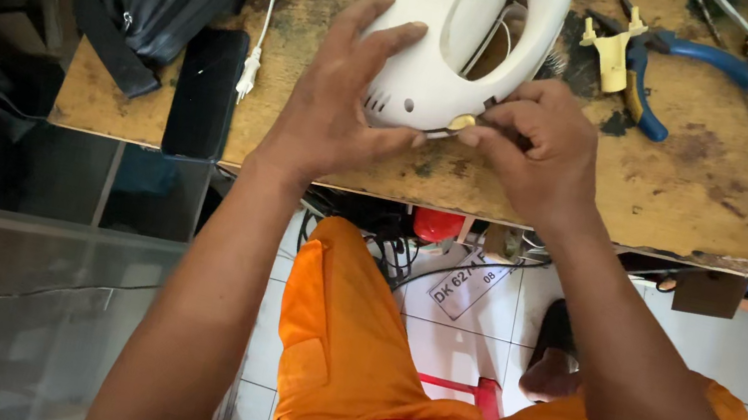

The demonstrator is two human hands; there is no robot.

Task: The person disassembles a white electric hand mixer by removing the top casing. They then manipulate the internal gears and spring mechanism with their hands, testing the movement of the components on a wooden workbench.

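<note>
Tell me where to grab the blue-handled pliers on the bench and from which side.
Take the blue-handled pliers by the two blue handles, coming from the right, where they splay out free. The jaw end points left toward the yellow plastic piece and the white appliance, so that side is crowded.

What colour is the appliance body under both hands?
White appliance body, with a small yellowish part at its near end; head view.
</note>
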